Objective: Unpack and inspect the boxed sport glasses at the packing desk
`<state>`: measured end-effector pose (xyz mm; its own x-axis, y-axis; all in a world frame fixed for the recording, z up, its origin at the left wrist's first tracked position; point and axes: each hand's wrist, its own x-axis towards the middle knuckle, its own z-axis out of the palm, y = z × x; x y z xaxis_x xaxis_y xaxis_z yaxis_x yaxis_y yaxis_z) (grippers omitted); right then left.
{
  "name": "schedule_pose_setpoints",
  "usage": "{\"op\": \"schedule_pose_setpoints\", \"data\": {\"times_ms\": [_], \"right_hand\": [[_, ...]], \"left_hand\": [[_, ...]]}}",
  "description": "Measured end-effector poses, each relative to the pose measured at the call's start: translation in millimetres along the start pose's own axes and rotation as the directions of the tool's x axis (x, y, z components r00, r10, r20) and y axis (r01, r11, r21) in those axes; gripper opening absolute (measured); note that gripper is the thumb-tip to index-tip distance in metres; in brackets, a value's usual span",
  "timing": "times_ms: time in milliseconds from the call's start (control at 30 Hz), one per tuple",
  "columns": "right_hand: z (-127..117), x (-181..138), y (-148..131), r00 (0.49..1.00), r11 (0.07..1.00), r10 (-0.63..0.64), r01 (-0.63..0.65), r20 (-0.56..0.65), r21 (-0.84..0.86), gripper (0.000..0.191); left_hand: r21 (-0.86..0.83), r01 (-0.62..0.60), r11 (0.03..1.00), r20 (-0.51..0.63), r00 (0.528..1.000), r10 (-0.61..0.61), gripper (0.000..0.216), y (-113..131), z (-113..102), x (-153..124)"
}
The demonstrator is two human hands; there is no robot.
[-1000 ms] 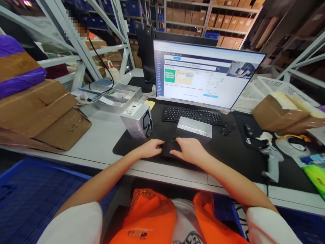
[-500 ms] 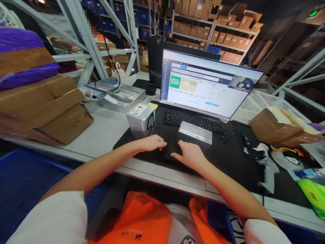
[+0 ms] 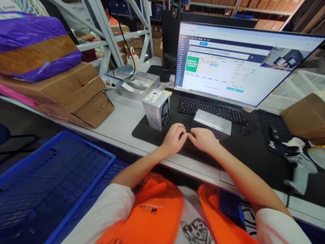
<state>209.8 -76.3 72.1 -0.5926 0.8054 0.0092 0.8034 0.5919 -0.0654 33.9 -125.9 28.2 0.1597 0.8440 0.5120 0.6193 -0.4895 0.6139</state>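
Observation:
My left hand and my right hand meet over the black desk mat, fingertips close together. Both have their fingers curled in a pinch. A small dark thing may sit between the fingertips, but the fingers cover most of it and I cannot make it out. Just behind my left hand, to its left, an upright silver box with a white label on top stands on the mat. A second, low silver box lies right behind my right hand, in front of the black keyboard.
A lit monitor rises behind the keyboard. On the right are a mouse and a grey handheld scanner. Cardboard boxes with a purple-wrapped parcel pile up at left. A blue crate is below the desk edge.
My hands have come together; the left fingers now meet the right ones. The head view has turned down and to the left, showing more of the blue crate. Both silver boxes stay on the mat.

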Motion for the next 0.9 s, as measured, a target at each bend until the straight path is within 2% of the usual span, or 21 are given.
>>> {"op": "schedule_pose_setpoints", "data": {"times_ms": [67,100,200,300,400,467,533,667,767,900], "right_hand": [[-2,3,-5,1.0,1.0,0.0,0.0,0.009,-0.017,0.042],[-3,4,-8,1.0,1.0,0.001,-0.001,0.021,-0.023,0.043],[-5,10,-16,0.997,0.999,-0.007,0.01,0.074,-0.041,0.04],[-7,15,-20,0.993,1.0,-0.016,0.019,0.116,-0.025,0.03],[-10,17,-21,0.988,1.0,-0.022,0.019,0.152,0.022,0.021],[-12,17,-22,0.985,0.999,-0.015,0.007,0.171,0.047,0.018],[-12,18,-24,0.984,0.999,0.016,-0.023,0.176,0.042,0.02],[-9,28,-28,0.979,0.996,0.086,-0.087,0.187,-0.005,0.036],[-9,35,-28,0.973,0.995,0.1,-0.098,0.209,-0.02,0.038],[-16,30,-28,0.969,0.997,0.08,-0.077,0.234,-0.02,0.034]], "left_hand": [[0.063,0.086,0.994,0.014,0.996,-0.087,0.023,-14,-6,-5],[0.078,0.088,0.993,0.05,0.995,-0.092,0.023,-18,-8,-5],[0.012,-0.033,0.999,0.127,0.991,0.031,0.025,-24,-11,-4],[-0.08,-0.099,0.992,0.106,0.989,0.107,0.025,-24,-8,-6],[0.011,-0.043,0.999,-0.014,0.999,0.044,0.016,-25,-3,-15],[0.099,0.031,0.995,-0.043,0.999,-0.027,0.014,-26,-1,-20],[0.138,0.11,0.984,-0.015,0.994,-0.109,0.015,-26,-2,-22],[0.148,0.221,0.964,0.09,0.968,-0.235,0.019,-25,-7,-18],[0.143,0.243,0.959,0.132,0.956,-0.261,0.025,-25,-8,-16],[0.027,0.266,0.964,0.189,0.945,-0.266,0.021,-26,-8,-19]]}}
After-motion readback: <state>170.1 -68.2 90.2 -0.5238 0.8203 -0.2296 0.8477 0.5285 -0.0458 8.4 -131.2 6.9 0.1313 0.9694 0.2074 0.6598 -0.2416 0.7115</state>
